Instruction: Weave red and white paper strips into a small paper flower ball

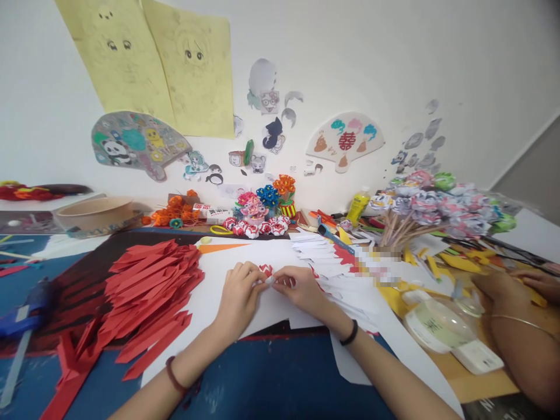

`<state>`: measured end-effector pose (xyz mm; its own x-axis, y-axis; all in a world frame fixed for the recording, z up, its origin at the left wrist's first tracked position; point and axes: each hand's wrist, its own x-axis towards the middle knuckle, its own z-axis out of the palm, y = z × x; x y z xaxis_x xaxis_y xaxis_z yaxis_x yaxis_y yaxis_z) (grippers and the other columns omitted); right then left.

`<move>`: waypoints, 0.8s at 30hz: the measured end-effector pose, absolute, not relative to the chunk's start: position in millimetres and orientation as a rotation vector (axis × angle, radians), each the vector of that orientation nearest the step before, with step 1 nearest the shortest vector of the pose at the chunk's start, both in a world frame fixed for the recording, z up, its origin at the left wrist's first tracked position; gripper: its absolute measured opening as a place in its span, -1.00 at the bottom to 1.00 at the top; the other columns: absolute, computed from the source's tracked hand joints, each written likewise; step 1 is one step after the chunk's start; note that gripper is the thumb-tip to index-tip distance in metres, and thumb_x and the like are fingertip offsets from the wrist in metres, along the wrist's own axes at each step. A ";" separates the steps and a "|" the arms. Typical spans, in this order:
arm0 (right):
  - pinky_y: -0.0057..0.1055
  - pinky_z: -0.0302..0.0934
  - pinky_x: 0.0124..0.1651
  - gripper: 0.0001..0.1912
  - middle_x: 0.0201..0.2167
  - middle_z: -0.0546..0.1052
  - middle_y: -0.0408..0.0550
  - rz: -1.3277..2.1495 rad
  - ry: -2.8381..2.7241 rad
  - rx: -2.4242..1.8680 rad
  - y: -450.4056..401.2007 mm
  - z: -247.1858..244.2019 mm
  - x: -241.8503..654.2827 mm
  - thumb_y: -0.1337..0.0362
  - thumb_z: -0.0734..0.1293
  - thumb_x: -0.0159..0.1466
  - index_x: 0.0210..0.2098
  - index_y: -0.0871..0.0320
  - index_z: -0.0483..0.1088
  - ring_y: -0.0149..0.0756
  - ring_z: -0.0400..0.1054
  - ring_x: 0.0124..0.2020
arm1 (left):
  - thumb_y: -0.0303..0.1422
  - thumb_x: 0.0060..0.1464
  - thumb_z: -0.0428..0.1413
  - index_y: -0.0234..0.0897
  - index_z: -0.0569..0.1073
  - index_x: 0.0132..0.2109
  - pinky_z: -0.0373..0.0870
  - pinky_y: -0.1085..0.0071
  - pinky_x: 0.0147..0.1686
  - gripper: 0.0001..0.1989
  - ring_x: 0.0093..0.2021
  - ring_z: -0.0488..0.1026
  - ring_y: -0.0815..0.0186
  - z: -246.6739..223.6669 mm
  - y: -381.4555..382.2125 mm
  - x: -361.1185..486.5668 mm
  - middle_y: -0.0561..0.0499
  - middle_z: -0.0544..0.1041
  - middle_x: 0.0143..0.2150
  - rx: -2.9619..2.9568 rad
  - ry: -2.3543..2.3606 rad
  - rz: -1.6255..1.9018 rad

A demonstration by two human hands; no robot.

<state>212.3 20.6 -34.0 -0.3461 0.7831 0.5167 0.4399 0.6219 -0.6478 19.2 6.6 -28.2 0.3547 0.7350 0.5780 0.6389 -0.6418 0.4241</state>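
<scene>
My left hand (240, 294) and my right hand (304, 293) meet over white paper (210, 300). Between their fingertips is a small red-and-white folded paper piece (265, 270), partly hidden by the fingers. Both hands are closed in a pinch on it. Left of my left hand lies a large heap of folded red paper strips (149, 291). Close by my right hand, white folded strips (321, 262) are spread in overlapping rows, with bits of red showing among them.
A blue glue gun (32, 312) lies far left. Paper flowers (266, 201) stand at the back, a bunch of stemmed ones (429, 204) at the right. A clear bottle (437, 324) lies on its side near another person's arm (520, 338). A wooden bowl (94, 214) sits back left.
</scene>
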 end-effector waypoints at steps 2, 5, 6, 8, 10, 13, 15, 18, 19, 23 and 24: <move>-0.46 0.13 -0.36 -0.87 -0.50 0.48 -0.17 0.542 -1.954 -0.968 19.7 -32.4 210.3 0.23 0.44 0.18 -0.32 0.15 0.49 -0.42 0.26 -0.50 | -0.42 0.24 0.02 -0.21 0.41 -0.24 0.18 0.25 -0.19 -0.92 -0.19 0.29 0.22 -28.1 7.4 19.2 0.01 0.41 -0.23 2.421 1.242 1.191; -0.45 0.13 -0.34 -0.88 -0.46 0.46 -0.15 0.561 -1.890 -0.947 19.1 -31.4 207.3 0.22 0.42 0.20 -0.36 0.15 0.47 -0.41 0.25 -0.46 | -0.43 0.22 0.04 -0.21 0.40 -0.24 0.19 0.26 -0.17 -0.93 -0.19 0.29 0.23 -27.6 8.7 19.8 0.02 0.42 -0.24 2.364 1.216 1.211; -0.44 0.12 -0.34 -0.88 -0.44 0.45 -0.15 0.564 -1.872 -0.935 19.3 -31.5 206.5 0.24 0.41 0.20 -0.38 0.15 0.46 -0.41 0.23 -0.46 | -0.44 0.22 0.04 -0.21 0.40 -0.25 0.19 0.26 -0.17 -0.93 -0.19 0.29 0.23 -27.5 9.1 20.1 0.02 0.42 -0.24 2.358 1.212 1.208; -0.44 0.11 -0.35 -0.89 -0.41 0.43 -0.14 0.579 -1.839 -0.912 20.1 -32.4 205.3 0.26 0.41 0.20 -0.40 0.16 0.45 -0.40 0.21 -0.44 | -0.43 0.22 0.04 -0.21 0.40 -0.26 0.18 0.26 -0.17 -0.92 -0.19 0.29 0.23 -27.7 10.0 20.8 0.02 0.42 -0.24 2.364 1.213 1.194; -0.45 0.10 -0.36 -0.89 -0.40 0.38 -0.14 0.597 -1.810 -0.909 21.1 -33.4 204.5 0.28 0.42 0.19 -0.42 0.15 0.44 -0.40 0.19 -0.43 | -0.44 0.22 0.03 -0.22 0.39 -0.27 0.17 0.26 -0.17 -0.91 -0.19 0.29 0.23 -28.6 10.6 21.6 0.02 0.42 -0.24 2.380 1.216 1.183; -0.44 0.09 -0.36 -0.88 -0.41 0.32 -0.16 0.620 -1.786 -0.916 21.5 -33.9 204.0 0.30 0.43 0.16 -0.46 0.16 0.43 -0.40 0.17 -0.42 | -0.45 0.21 0.04 -0.22 0.40 -0.27 0.17 0.27 -0.18 -0.92 -0.20 0.29 0.23 -29.5 9.8 22.9 0.02 0.43 -0.24 2.401 1.205 1.183; -0.44 0.08 -0.34 -0.88 -0.42 0.30 -0.16 0.636 -1.795 -0.913 21.0 -32.7 204.3 0.32 0.41 0.18 -0.48 0.16 0.41 -0.38 0.18 -0.40 | -0.45 0.21 0.04 -0.21 0.41 -0.27 0.17 0.27 -0.19 -0.92 -0.20 0.29 0.23 -28.6 8.0 23.7 0.02 0.43 -0.25 2.413 1.196 1.183; -0.40 0.13 -0.25 -0.85 -0.38 0.31 -0.14 0.661 -1.819 -0.895 21.1 -29.6 206.3 0.27 0.39 0.21 -0.46 0.15 0.42 -0.34 0.22 -0.32 | -0.43 0.20 0.06 -0.21 0.42 -0.27 0.18 0.26 -0.18 -0.92 -0.21 0.29 0.23 -24.0 5.4 23.4 0.02 0.44 -0.27 2.381 1.194 1.211; -0.38 0.15 -0.20 -0.84 -0.34 0.32 -0.12 0.676 -1.818 -0.886 21.7 -29.0 207.3 0.23 0.38 0.22 -0.45 0.14 0.43 -0.32 0.24 -0.28 | -0.43 0.20 0.06 -0.21 0.42 -0.27 0.19 0.26 -0.18 -0.93 -0.21 0.29 0.23 -22.1 5.2 22.8 0.02 0.44 -0.28 2.350 1.188 1.232; -0.32 0.20 -0.05 -0.53 0.00 0.30 0.00 0.890 -1.679 -0.826 25.0 -29.8 209.9 0.07 0.45 0.15 0.01 0.03 0.37 -0.27 0.28 -0.11 | -0.37 0.18 0.10 -0.22 0.43 -0.29 0.25 0.29 -0.21 -0.94 -0.24 0.31 0.25 -16.0 8.0 18.6 0.01 0.45 -0.28 2.154 1.114 1.347; -0.32 0.22 -0.05 -0.33 0.06 0.27 0.03 1.004 -1.639 -0.801 25.1 -30.3 209.9 0.04 0.47 0.11 0.15 -0.01 0.24 -0.28 0.30 -0.10 | -0.35 0.17 0.11 -0.22 0.44 -0.29 0.25 0.31 -0.22 -0.93 -0.25 0.31 0.26 -15.2 9.0 17.8 0.01 0.46 -0.29 2.113 1.085 1.359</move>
<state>209.9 25.1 -30.3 -0.2694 0.8715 0.4099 0.0306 0.4332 -0.9008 17.8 9.0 -15.2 0.2252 0.7830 0.5798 0.3920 -0.6176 0.6818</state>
